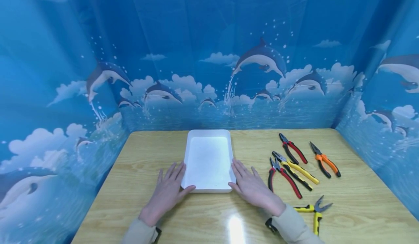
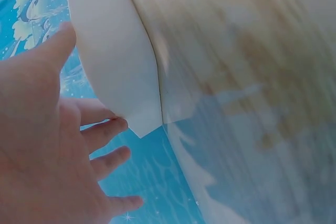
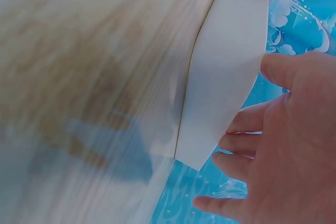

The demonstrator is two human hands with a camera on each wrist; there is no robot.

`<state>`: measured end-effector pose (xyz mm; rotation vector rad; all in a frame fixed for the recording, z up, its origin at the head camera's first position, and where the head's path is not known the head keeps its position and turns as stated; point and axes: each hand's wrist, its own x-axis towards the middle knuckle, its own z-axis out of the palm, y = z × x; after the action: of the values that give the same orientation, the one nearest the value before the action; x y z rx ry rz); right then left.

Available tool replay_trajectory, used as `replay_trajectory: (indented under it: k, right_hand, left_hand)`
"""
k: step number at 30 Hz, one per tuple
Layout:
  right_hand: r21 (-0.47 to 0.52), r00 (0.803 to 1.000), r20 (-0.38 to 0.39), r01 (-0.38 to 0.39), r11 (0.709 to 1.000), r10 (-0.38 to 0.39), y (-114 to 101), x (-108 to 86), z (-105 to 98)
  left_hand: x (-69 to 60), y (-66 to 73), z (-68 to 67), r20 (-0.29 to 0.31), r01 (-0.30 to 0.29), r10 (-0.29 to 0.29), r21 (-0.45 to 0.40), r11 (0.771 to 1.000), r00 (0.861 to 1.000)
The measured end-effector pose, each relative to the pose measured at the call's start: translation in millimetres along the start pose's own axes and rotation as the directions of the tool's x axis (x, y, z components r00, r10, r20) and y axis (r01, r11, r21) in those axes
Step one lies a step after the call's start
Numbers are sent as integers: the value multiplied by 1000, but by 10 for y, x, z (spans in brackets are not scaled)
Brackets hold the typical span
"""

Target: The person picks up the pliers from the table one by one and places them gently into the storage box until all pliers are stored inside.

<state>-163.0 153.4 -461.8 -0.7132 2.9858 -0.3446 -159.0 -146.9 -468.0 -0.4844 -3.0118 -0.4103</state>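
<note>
A white rectangular tray [image 1: 209,160] lies flat on the wooden table, its inside bare. At its left side is my left hand [image 1: 168,189], the fingers fairly straight along the side wall and the thumb at the near left corner. My right hand [image 1: 253,187] mirrors this on the right side, thumb by the near right corner. Both wrist views show the tray's outer wall [image 2: 113,40] with fingertips touching it: the left fingers [image 2: 107,132] are spread, and so are the right fingers [image 3: 236,166]. Neither hand wraps round the tray.
Right of the tray lie red-black pliers [image 1: 287,142], orange-black long-nose pliers [image 1: 320,158], yellow-black pliers [image 1: 302,170] overlapping a second red-black pair [image 1: 290,182], and spread yellow-black pliers [image 1: 317,208] near my right sleeve. A dolphin-print curtain [image 1: 209,55] surrounds the wooden table [image 1: 131,200].
</note>
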Motion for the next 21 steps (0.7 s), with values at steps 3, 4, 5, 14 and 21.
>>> replay_trajectory:
  k: [3, 4, 5, 14, 21]
  right_hand:
    - [1, 1000, -1, -3, 1000, 3, 28, -16, -6]
    - [3, 1000, 0, -4, 1000, 4, 36, -21, -9]
    - [5, 1000, 0, -3, 1000, 3, 43, -26, -13]
    - [16, 1000, 3, 0, 1000, 0, 99, -52, -34]
    - [33, 1000, 8, -11, 999, 11, 168, -84, -33]
  left_hand:
    - [6, 16, 4, 7, -6, 6, 0, 1000, 1000]
    - [8, 23, 6, 10, -6, 6, -1, 1000, 1000]
    - [10, 31, 8, 14, -6, 6, -1, 1000, 1000]
    - [40, 78, 42, 20, -8, 8, 8, 1000, 1000]
    - [63, 155, 40, 20, -8, 8, 22, 1000, 1000]
